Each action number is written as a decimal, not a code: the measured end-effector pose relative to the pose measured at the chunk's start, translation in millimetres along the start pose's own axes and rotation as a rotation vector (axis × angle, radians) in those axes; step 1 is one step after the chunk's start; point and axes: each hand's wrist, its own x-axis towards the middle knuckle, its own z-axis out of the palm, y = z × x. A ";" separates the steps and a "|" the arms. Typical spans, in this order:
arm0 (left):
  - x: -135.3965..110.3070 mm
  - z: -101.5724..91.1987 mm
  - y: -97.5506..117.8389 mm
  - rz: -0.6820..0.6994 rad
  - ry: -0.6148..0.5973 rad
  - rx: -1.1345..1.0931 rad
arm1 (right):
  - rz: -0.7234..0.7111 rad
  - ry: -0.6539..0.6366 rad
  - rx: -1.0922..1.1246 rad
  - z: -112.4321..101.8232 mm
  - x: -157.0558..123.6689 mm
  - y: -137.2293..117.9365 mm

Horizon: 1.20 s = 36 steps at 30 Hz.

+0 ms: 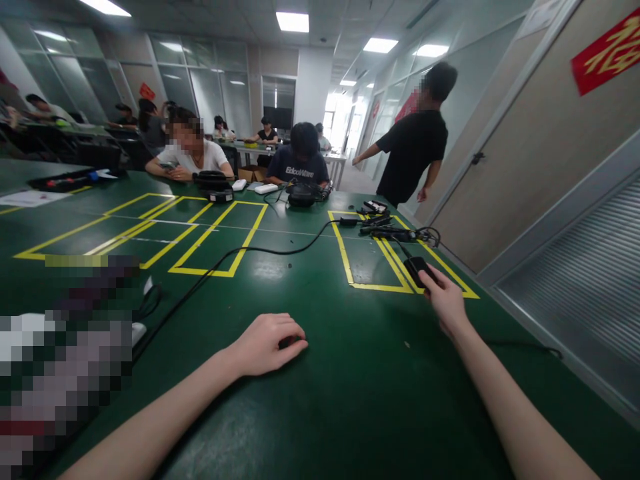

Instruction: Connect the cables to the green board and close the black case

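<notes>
My right hand (445, 297) is closed on one end of a black power adapter (416, 270), thumb on top, just above the table at the right. A thin cord runs from the adapter's far end toward a heap of black cables and adapters (385, 227) on yellow-taped rectangles. My left hand (270, 343) rests on the green table (320, 413) near the middle, fingers loosely curled and the thumb close to the forefinger. Nothing shows in it, though its palm faces down and is hidden.
A long black cable (260, 250) crosses the table from the heap to the left front, beside blurred items (75, 360). Across the table sit two people, with black headset-like devices (303, 193) before them. Someone in black (415, 140) stands at the far right, near a door.
</notes>
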 end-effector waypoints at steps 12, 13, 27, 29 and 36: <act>-1.5 0.6 -2.0 -0.066 -0.028 0.006 | -0.065 -0.132 -0.276 -16.6 17.0 38.8; -1.6 0.8 -2.6 -0.070 -0.027 0.002 | -0.057 -0.081 -0.295 -17.1 18.8 39.2; -2.3 1.9 -3.0 -0.094 -0.036 -0.025 | 0.013 0.230 -0.261 -22.7 10.9 29.0; -2.7 1.5 -2.7 -0.097 -0.044 -0.023 | -0.007 0.279 -0.232 -24.1 10.7 25.9; -2.2 2.2 -1.3 -0.097 -0.058 -0.022 | 0.002 0.294 -0.305 -20.1 10.2 25.3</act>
